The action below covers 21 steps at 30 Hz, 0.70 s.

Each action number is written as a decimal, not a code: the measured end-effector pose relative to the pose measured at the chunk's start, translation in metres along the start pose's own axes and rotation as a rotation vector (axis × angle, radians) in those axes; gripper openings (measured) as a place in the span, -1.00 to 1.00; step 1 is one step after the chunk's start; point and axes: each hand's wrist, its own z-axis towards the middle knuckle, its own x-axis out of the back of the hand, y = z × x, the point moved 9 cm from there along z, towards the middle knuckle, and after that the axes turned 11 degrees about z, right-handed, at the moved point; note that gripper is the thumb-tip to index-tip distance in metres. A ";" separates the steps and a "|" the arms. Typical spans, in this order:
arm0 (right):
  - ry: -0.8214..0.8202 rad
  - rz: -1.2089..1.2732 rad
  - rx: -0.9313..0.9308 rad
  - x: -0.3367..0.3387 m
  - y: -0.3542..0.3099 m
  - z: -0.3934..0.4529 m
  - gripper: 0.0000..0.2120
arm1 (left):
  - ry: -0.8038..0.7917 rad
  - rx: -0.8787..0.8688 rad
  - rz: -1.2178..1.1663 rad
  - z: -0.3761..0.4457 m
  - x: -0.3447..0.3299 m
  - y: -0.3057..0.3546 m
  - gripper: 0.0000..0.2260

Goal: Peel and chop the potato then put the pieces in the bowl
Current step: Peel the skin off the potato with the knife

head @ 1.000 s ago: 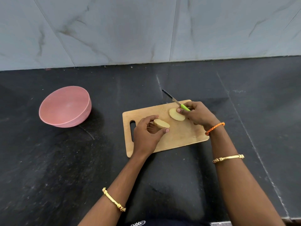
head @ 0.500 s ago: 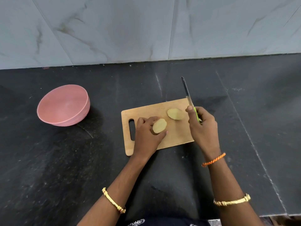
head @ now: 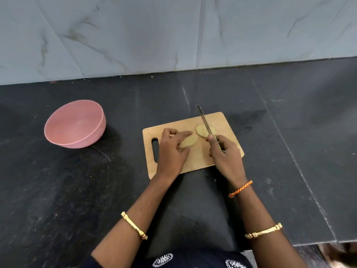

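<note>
Garment [head: 193, 261]: dark fabric with white round lace-like motifs is showing at the bottom edge, nearest the camera.
Forearms: a thin gold bangle [head: 134, 225] is circling the left arm, a second gold bangle [head: 263, 231] the right, with a braided orange thread band [head: 240, 188] at the right wrist.
Left hand [head: 172, 151]: it is resting on the board with fingers loosely curled and half spread, the fingertips lying over the near potato half without gripping it.
Right hand [head: 225, 153]: it is closing around the green handle of the knife, forefinger stretched along the spine.
Cutting board [head: 193, 161]: a pale wooden rectangle with rounded corners and a slot handle at its left end is lying flat on the counter.
Near potato half [head: 189, 141]: peeled, pale yellow and oval, it is lying on the board, partly under the left fingers.
Far potato half [head: 201, 130]: a similar matte oval is lying just beside the first, toward the board's far edge.
Knife [head: 204, 122]: its slim metal blade is crossing over the far half, the tip pointing away past the board's far edge.
Counter [head: 77, 190]: black speckled stone, dull and faintly streaked.
Bowl [head: 75, 123]: pink, round and finely ribbed, it is standing well apart to the left, tilted toward the camera, nothing showing inside.
Wall [head: 173, 35]: large grey marble-veined tiles are rising behind the counter.
</note>
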 end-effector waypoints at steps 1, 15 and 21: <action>0.001 0.001 0.000 0.000 0.000 0.000 -0.70 | -0.013 -0.010 -0.016 0.001 -0.002 0.000 -0.64; -0.129 -0.273 -0.076 0.007 0.010 -0.030 -0.65 | -0.090 0.024 -0.087 -0.011 -0.006 -0.005 -0.71; -0.185 -0.390 -0.114 -0.008 0.015 -0.036 -0.66 | -0.107 0.003 -0.037 -0.006 -0.006 -0.002 -0.73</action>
